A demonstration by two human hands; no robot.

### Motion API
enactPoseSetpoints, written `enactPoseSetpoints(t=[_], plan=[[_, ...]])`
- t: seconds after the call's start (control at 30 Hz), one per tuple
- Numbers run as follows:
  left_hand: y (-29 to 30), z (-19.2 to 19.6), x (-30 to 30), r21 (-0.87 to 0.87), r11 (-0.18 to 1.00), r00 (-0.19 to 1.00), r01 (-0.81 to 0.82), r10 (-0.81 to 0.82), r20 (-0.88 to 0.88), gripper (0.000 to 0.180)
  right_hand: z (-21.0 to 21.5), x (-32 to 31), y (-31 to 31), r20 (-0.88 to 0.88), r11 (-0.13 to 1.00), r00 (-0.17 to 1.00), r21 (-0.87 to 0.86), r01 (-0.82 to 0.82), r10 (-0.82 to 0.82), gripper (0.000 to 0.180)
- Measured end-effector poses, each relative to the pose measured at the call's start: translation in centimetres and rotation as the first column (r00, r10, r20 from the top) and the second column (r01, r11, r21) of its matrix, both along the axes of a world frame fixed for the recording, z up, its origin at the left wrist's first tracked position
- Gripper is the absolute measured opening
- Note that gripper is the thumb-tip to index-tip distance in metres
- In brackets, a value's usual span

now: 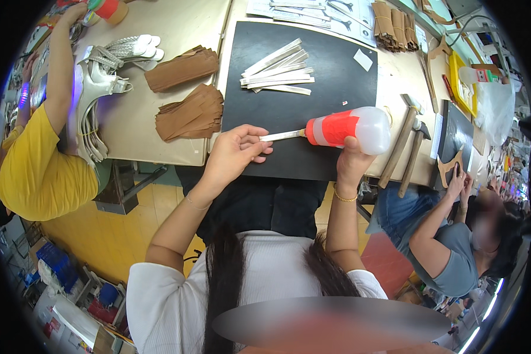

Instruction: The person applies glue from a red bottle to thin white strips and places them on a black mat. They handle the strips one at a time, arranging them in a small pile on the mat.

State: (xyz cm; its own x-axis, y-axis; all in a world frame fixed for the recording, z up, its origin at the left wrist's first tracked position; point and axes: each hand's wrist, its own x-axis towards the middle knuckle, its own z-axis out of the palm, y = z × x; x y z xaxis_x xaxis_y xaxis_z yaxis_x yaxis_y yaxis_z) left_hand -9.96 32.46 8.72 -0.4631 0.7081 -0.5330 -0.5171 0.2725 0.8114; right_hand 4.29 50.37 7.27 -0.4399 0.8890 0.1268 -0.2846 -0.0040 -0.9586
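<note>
My left hand (236, 150) pinches one end of a narrow white strip (282, 136) above the front part of a black mat (304, 162). In my right hand (353, 165) is a translucent squeeze bottle (373, 131) with a red band, tipped on its side. Its narrow nozzle points left and meets the strip's far end; whether they touch or just overlap is hard to tell. Farther back on the mat lies a fanned pile of similar white strips (280, 68).
Two stacks of brown strips (183, 69) lie left of the mat, near white braided straps (109, 65). Hammers (398, 144) rest at right, with a yellow tray (463, 82) beyond. Co-workers sit on both sides: a yellow sleeve (47, 165) at left, hands on a brown piece (451, 168) at right.
</note>
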Motion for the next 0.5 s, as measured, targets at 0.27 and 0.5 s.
enactPoseSetpoints(t=[0.27,0.5], plan=[[0.1,0.3,0.2,-0.001,1.0,0.999,-0.018,0.018,-0.049,0.028,-0.1,-1.8,-1.8,-0.016,0.992,0.994,-0.068,-0.107,0.106,0.057],[0.2,0.6,0.3,-0.019,0.999,0.997,-0.026,0.025,-0.069,0.034,-0.3,-3.2,-3.0,-0.044,0.973,0.983,-0.14,-0.185,0.18,0.06]])
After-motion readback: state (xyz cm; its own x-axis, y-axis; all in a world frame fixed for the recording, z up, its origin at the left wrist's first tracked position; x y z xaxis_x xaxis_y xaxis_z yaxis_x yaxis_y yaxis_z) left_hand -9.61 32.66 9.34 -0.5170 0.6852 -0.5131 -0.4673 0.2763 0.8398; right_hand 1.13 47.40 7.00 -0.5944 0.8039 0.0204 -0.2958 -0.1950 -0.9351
